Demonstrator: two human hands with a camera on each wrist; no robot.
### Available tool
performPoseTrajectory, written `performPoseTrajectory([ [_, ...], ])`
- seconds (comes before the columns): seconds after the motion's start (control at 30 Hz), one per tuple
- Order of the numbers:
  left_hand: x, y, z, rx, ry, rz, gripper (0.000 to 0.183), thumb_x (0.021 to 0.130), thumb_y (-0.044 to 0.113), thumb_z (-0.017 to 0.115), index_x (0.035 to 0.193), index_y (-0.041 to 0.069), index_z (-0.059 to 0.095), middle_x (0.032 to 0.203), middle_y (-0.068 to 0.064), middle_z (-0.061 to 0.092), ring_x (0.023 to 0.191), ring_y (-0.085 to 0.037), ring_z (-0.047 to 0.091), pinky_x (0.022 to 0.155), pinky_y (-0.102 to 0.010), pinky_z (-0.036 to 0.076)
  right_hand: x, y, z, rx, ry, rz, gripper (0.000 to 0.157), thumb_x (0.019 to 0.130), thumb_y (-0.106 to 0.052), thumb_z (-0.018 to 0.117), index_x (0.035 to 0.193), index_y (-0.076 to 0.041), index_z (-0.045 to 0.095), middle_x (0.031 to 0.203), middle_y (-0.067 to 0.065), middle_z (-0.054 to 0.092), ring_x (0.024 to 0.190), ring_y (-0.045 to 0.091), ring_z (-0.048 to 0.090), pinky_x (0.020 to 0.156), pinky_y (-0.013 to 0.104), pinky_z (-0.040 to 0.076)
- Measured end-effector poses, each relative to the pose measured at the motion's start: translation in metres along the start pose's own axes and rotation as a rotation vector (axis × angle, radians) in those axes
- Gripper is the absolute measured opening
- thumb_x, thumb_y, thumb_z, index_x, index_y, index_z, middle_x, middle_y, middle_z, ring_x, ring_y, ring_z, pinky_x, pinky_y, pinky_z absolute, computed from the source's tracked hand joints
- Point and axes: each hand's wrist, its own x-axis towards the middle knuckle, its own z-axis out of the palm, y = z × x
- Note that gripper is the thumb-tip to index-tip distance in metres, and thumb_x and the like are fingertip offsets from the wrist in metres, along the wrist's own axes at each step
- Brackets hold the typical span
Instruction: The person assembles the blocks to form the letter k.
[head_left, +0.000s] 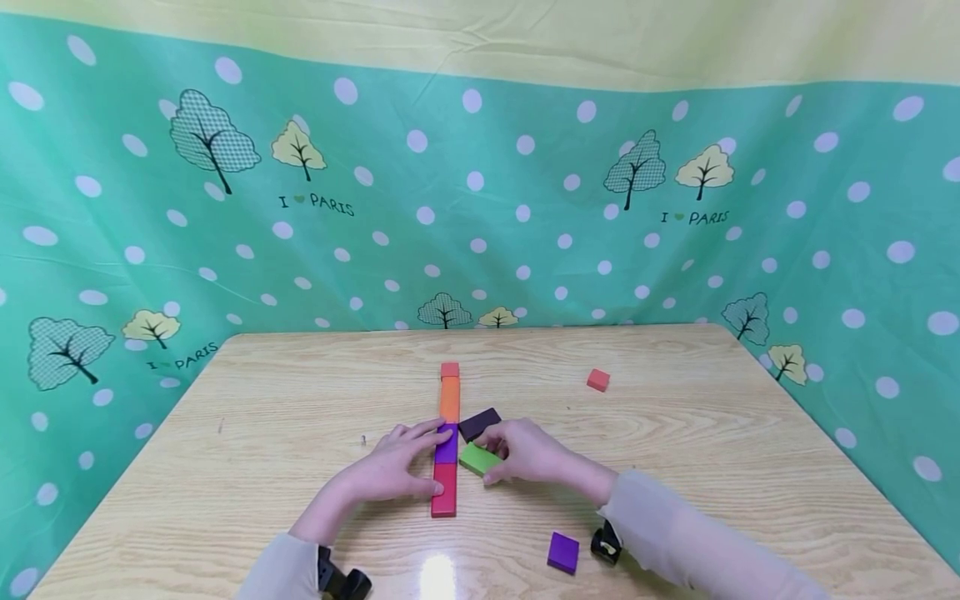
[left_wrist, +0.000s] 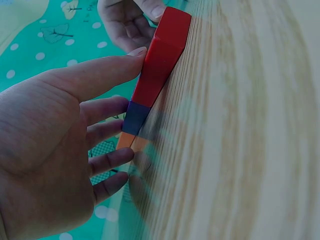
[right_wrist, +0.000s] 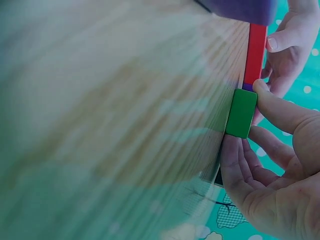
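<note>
A straight row of blocks runs away from me on the table: a red block [head_left: 444, 490] nearest, then a purple block [head_left: 447, 445], an orange block [head_left: 450, 398] and a small light-red block [head_left: 450, 369]. My left hand [head_left: 393, 467] lies along the row's left side, its thumb touching the red block and its outstretched fingertips on the purple one. To the right of the row, my right hand [head_left: 528, 452] pinches a green block [head_left: 478, 459] between thumb and fingers, the block sitting low at the tabletop. Just beyond it a black block [head_left: 478, 424] lies slanted with one corner near the row.
A loose purple block [head_left: 563, 552] lies at the front right, and a small red block [head_left: 597, 380] at the back right. The wooden table [head_left: 300, 375] ends at a green dotted curtain [head_left: 495, 192] on the far side and both flanks.
</note>
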Motion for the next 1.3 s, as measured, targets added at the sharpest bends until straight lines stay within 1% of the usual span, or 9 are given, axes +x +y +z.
performPoseTrajectory([
  [0.33,0.001,-0.001,0.001,-0.001,-0.001,0.008,0.072,0.075,0.042,0.07,0.138,0.021,0.041,0.149,-0.002,0.025,0.133,-0.048,0.013,0.098,-0.07,0.014,0.001,-0.001,0.0,0.015,0.002,0.001,0.045,0.068,-0.022,0.08,0.107,-0.007,0.064,0.087,-0.003,0.062,0.073,0.007,0.054,0.064,0.018,0.045],
  [0.5,0.001,-0.001,0.001,-0.004,-0.002,0.008,0.072,0.075,0.042,0.069,0.138,0.021,0.041,0.149,-0.002,0.025,0.133,-0.048,0.013,0.098,-0.07,0.014,-0.001,-0.002,-0.001,0.0,0.002,-0.014,0.045,0.069,-0.022,0.079,0.109,-0.007,0.064,0.087,-0.003,0.062,0.072,0.007,0.053,0.063,0.018,0.044],
  [0.67,0.001,-0.001,0.002,-0.001,-0.002,0.013,0.072,0.075,0.043,0.069,0.138,0.021,0.041,0.149,-0.002,0.025,0.132,-0.049,0.013,0.098,-0.07,0.014,-0.004,0.001,-0.005,0.035,-0.007,-0.01,0.046,0.073,-0.024,0.076,0.113,-0.006,0.062,0.092,-0.001,0.062,0.075,0.007,0.054,0.065,0.019,0.045],
  [0.77,0.001,-0.001,0.002,0.0,-0.001,0.013,0.073,0.075,0.042,0.07,0.138,0.02,0.041,0.149,-0.002,0.025,0.132,-0.049,0.013,0.098,-0.07,0.014,-0.005,0.008,-0.012,0.055,0.013,-0.013,0.044,0.076,-0.023,0.073,0.114,-0.005,0.061,0.095,0.002,0.063,0.077,0.008,0.056,0.067,0.021,0.047],
  [0.87,0.001,-0.001,0.001,0.003,0.001,0.012,0.073,0.075,0.042,0.07,0.138,0.02,0.041,0.149,-0.003,0.025,0.132,-0.05,0.012,0.098,-0.07,0.014,-0.007,0.016,-0.024,0.039,0.057,-0.012,0.041,0.077,-0.02,0.071,0.114,-0.004,0.061,0.094,0.005,0.063,0.078,0.009,0.057,0.069,0.023,0.048],
  [0.97,0.0,-0.001,0.001,0.004,0.001,0.007,0.073,0.074,0.041,0.07,0.138,0.02,0.041,0.149,-0.003,0.025,0.131,-0.052,0.011,0.098,-0.071,0.012,-0.008,0.029,-0.036,0.012,0.09,-0.011,0.038,0.079,-0.016,0.069,0.113,-0.003,0.061,0.092,0.005,0.064,0.079,0.01,0.058,0.069,0.022,0.049],
  [1.07,-0.001,0.0,0.0,0.002,0.0,0.004,0.073,0.074,0.041,0.07,0.138,0.019,0.041,0.149,-0.003,0.025,0.131,-0.054,0.009,0.097,-0.071,0.01,-0.009,0.044,-0.047,-0.027,0.117,-0.027,0.034,0.079,-0.012,0.068,0.111,-0.002,0.062,0.091,0.006,0.064,0.079,0.011,0.059,0.068,0.021,0.049],
  [1.17,-0.001,0.0,0.0,0.001,-0.002,0.006,0.073,0.074,0.04,0.07,0.138,0.019,0.041,0.149,-0.003,0.025,0.13,-0.055,0.009,0.098,-0.071,0.01,-0.011,0.058,-0.056,-0.052,0.141,-0.028,0.033,0.079,-0.011,0.068,0.111,-0.002,0.063,0.091,0.007,0.065,0.079,0.011,0.059,0.066,0.021,0.049],
  [1.3,-0.001,0.0,0.001,-0.004,-0.003,0.006,0.073,0.075,0.04,0.07,0.138,0.019,0.041,0.15,-0.003,0.024,0.131,-0.054,0.009,0.098,-0.071,0.009,-0.013,0.074,-0.068,-0.05,0.169,-0.004,0.033,0.08,-0.01,0.068,0.111,-0.002,0.063,0.092,0.008,0.065,0.079,0.012,0.058,0.067,0.023,0.048],
])
